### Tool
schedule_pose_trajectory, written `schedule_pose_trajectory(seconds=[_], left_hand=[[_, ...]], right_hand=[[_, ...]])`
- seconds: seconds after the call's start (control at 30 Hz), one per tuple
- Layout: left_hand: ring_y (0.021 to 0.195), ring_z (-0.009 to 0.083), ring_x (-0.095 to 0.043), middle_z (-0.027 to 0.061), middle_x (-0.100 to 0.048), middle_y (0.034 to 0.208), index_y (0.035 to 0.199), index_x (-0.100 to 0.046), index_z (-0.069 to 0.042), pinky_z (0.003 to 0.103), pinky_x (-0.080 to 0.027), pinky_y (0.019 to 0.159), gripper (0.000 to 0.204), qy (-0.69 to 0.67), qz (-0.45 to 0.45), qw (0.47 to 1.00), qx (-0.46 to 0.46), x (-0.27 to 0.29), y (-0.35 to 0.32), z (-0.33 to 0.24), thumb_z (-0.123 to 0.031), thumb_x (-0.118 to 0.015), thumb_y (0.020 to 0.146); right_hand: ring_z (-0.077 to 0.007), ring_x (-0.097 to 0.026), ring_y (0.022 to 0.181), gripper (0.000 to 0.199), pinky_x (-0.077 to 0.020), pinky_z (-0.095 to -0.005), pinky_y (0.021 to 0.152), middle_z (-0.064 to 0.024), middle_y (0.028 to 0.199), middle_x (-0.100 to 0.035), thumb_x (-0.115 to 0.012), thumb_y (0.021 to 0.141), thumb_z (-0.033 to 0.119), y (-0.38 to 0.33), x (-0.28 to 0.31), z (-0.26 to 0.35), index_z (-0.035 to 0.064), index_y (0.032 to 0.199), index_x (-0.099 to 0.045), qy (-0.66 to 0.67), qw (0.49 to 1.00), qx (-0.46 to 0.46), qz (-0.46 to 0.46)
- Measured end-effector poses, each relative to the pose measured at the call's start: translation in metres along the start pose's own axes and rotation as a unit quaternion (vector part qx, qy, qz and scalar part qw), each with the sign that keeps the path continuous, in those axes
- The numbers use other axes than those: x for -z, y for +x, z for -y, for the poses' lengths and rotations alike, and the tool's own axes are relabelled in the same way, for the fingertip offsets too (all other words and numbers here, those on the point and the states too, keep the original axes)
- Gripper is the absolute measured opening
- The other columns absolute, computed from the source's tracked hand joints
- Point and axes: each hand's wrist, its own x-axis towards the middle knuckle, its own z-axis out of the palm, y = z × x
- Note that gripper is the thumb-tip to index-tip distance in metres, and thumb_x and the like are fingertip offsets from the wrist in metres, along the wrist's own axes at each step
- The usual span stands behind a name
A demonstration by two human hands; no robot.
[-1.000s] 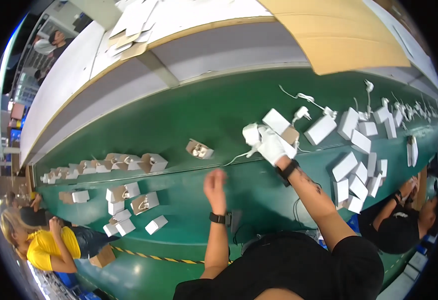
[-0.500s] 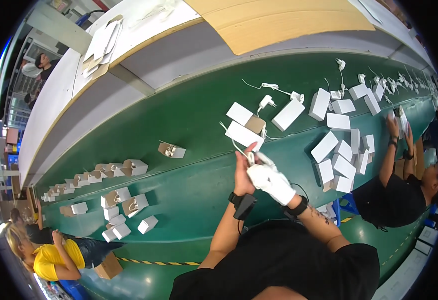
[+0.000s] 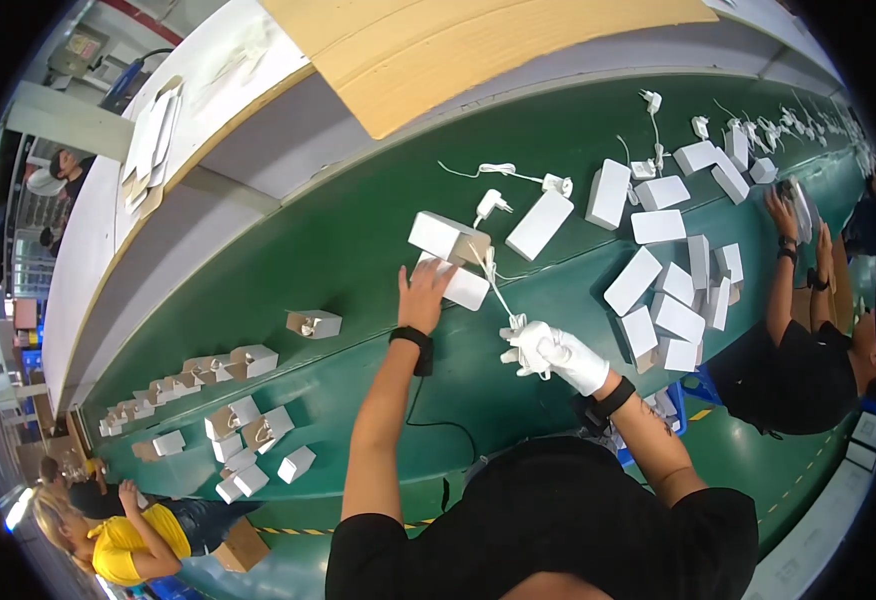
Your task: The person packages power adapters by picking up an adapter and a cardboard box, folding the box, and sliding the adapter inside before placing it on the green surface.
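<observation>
My left hand [image 3: 422,298], bare with a black wrist strap, reaches forward on the green work surface. Its fingers are stretched out and touch the near end of a white box [image 3: 470,290]. Another white box [image 3: 432,233] with a brown open flap lies just beyond it. In front of my body, my right hand [image 3: 556,355] wears a white glove and is closed round a white charger [image 3: 530,338]. From the charger a white cable [image 3: 498,285] stretches up toward the boxes. The glove and the charger blend together, so the charger's shape is partly hidden.
Several white boxes [image 3: 676,316] lie loosely at the right, and chargers with cables [image 3: 494,205] lie beyond. At the left stand open boxes [image 3: 253,361] in a row. A co-worker [image 3: 798,370] works at the right. A cardboard sheet [image 3: 498,50] lies on the shelf above.
My left hand has left the right hand and moved left and forward to the white box. The right hand keeps the charger, its cable now stretched out. The view has shifted a little.
</observation>
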Motion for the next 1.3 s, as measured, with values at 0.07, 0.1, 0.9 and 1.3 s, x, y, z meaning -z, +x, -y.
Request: schedule_pose_trajectory(seconds=[0.07,0.1,0.9,1.3], left_hand=[[0.123,0.0245,-0.04,0.0087,-0.047,0.128,0.126,-0.051,-0.017,0.048,-0.025,0.106,0.054,0.107,0.029,0.994,-0.023,0.005,0.005,0.002,-0.008,-0.061,0.074],[0.123,0.0248,-0.04,0.0089,-0.047,0.128,0.127,-0.051,-0.018,0.05,-0.024,0.106,0.058,0.16,0.042,0.986,-0.033,0.006,0.007,0.002,-0.007,-0.062,0.072],[0.119,0.0263,-0.05,0.0163,-0.059,0.118,0.112,-0.058,0.003,0.037,-0.033,0.104,0.035,-0.586,0.114,0.797,0.094,-0.035,-0.023,-0.055,-0.025,-0.043,0.098],[0.123,0.0245,-0.041,0.0087,-0.052,0.12,0.126,-0.047,-0.012,0.049,-0.028,0.103,0.075,0.401,0.061,0.908,-0.108,0.023,0.008,0.035,-0.023,-0.079,0.059]], right_hand=[[-0.0195,-0.055,0.11,0.051,-0.0489,-0.0321,0.086,-0.0123,0.13,-0.049,-0.055,0.089,0.039,-0.002,0.004,0.005,0.0041,0.126,-0.049,0.015,1.0,0.008,0.023],[-0.0197,-0.055,0.11,0.053,-0.0488,-0.0324,0.087,-0.0119,0.129,-0.049,-0.055,0.089,0.041,-0.002,0.006,0.007,0.0036,0.126,-0.048,0.029,0.998,0.015,0.051],[-0.0186,-0.06,0.097,0.047,-0.0521,-0.028,0.069,-0.0074,0.117,-0.057,-0.061,0.087,0.031,0.016,0.018,-0.013,0.0089,0.127,-0.048,0.195,0.978,-0.069,0.03],[-0.0141,-0.06,0.091,0.049,-0.0493,-0.0229,0.074,-0.0087,0.108,-0.062,-0.065,0.085,0.019,-0.017,0.034,0.011,0.0001,0.126,-0.048,-0.154,0.966,0.044,-0.205]])
